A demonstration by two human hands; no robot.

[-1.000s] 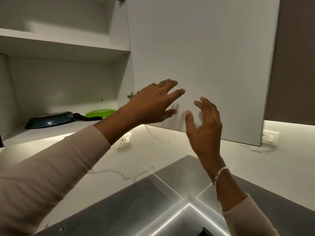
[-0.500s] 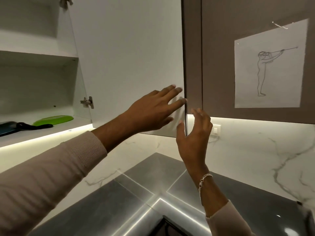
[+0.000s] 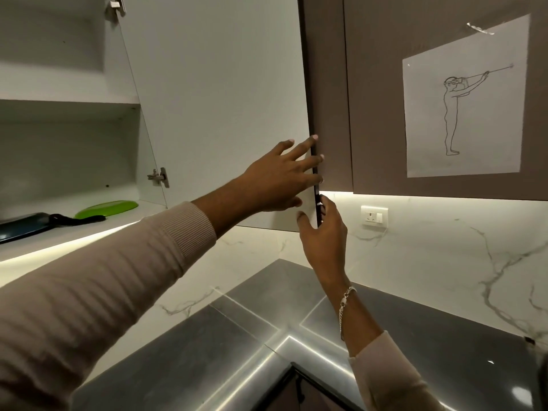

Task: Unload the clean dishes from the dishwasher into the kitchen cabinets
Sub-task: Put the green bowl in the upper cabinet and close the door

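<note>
The upper cabinet's white door [image 3: 213, 99] stands open, its inner face toward me. My left hand [image 3: 275, 176] lies flat on that face with straight fingers, the fingertips reaching its free dark edge. Lower on the same edge, my right hand [image 3: 324, 238] holds the door near its bottom corner, thumb on the inner face and fingers curled round behind. Inside the cabinet, the bottom shelf [image 3: 59, 241] carries a dark frying pan [image 3: 20, 226] and a green plate [image 3: 106, 209]. No dish is in either hand.
A brown cabinet door [image 3: 370, 114] to the right is closed, with a paper drawing [image 3: 465, 99] taped on it. A wall socket [image 3: 374, 215] sits on the marble backsplash. The grey corner countertop [image 3: 207, 351] lies below my arms.
The view has turned right, and the door's free edge has come into sight. My left hand slid across the inner face to that edge. My right hand rose and closed round the edge.
</note>
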